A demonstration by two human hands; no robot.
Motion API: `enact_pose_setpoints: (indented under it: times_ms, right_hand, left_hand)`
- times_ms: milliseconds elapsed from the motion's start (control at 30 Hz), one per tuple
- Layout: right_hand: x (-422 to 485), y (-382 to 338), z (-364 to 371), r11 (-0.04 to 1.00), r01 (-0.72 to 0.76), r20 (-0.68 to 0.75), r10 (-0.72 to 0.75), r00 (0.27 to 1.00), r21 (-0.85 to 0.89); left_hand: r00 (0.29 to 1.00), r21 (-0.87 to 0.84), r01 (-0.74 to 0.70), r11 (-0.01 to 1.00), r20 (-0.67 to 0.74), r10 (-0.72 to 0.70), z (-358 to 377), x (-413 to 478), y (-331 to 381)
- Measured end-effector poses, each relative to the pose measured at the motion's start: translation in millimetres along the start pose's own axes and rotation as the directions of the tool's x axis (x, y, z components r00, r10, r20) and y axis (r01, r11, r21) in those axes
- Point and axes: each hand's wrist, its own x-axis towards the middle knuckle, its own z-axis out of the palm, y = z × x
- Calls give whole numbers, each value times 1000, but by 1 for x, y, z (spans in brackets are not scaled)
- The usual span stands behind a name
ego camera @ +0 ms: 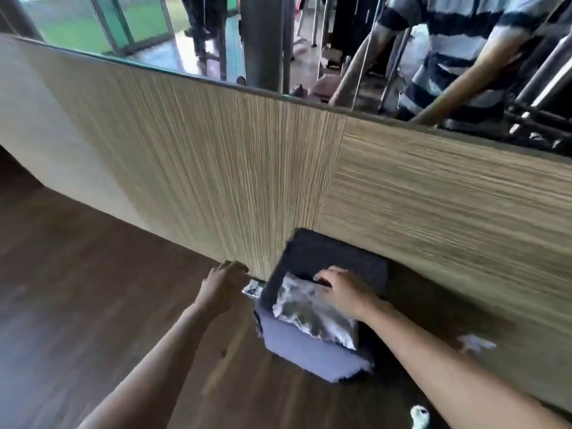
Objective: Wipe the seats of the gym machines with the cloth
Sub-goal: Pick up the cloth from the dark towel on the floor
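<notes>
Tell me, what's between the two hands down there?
In the head view, a shiny metal piece sits by the left hand, then the dark seat pad's edge. The right hand presses the white cloth on that pad.

Dark wood-plank floor (77,274) carries dark padded seat (325,258), set against striped beige wall panel at its 12 o'clock. Grey-white cloth (312,311) lies directly on seat top. Small shiny object (253,288) at seat's 9 o'clock, too blurred to identify. White scrap (476,342) at 3 o'clock.
</notes>
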Motion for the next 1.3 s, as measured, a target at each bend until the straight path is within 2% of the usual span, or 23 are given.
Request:
enact_pose_setpoints:
  times_ms: [67, 133, 267, 333, 400, 500, 600, 667, 733, 800, 967, 1067, 1167, 1300]
  right_hand:
    - [7, 19, 33, 1000, -14, 12, 14, 1000, 1]
    - [13, 39, 63, 999, -28, 19, 28, 999, -35]
    - [26, 76, 94, 984, -91, -46, 85, 995, -152]
    - [29, 85, 99, 966, -100, -100, 79, 992, -237]
    - [31, 92, 98, 965, -82, -142, 47, 989, -250]
    - [29, 107, 86, 987, -48, -213, 14, 977, -156]
    - [26, 126, 63, 988, -121, -271, 141, 952, 92]
    - [28, 140, 50, 975, -188, -305, 216, 928, 118]
    - [31, 155, 44, 966, -257, -312, 254, 915, 33]
    - [34, 164, 48, 960, -271, -295, 239, 925, -71]
    - [33, 156, 86, 928, -184, -297, 86, 951, -323]
    - [28, 155, 101, 952, -178, -403, 65, 913, -250]
    - [25, 148, 97, 975, -166, -416, 90, 905, -150]
    - [24, 137, 69, 974, -192, -195, 212, 958, 118]
  left_hand:
    - [996, 23, -46, 999, 83, 44, 38, 14, -2]
    - [990, -30, 6, 1000, 143, -2, 67, 20, 5]
    - [999, -90, 16, 996, 46, -12, 108, 44, 14]
    - [1000, -168, 12, 986, -2, -12, 120, 55, 16]
    - [997, -207, -20, 978, -81, 3, 126, 59, 21]
    - [991, -154, -63, 986, -124, 44, 133, 61, 32]
    - [988, -81, -112, 990, -115, 102, 136, 73, 45]
    - [982, -28, -170, 985, -86, 167, 140, 82, 56]
    - [972, 52, -220, 974, -67, 224, 149, 87, 66]
    - [970, 141, -209, 968, -99, 224, 159, 86, 71]
    - [964, 200, -199, 960, -136, 228, 164, 88, 66]
    - [965, 228, -204, 952, -116, 235, 165, 87, 66]
    - [975, 239, -189, 953, -72, 211, 162, 84, 71]
    - [990, 218, -139, 966, 43, 132, 146, 75, 86]
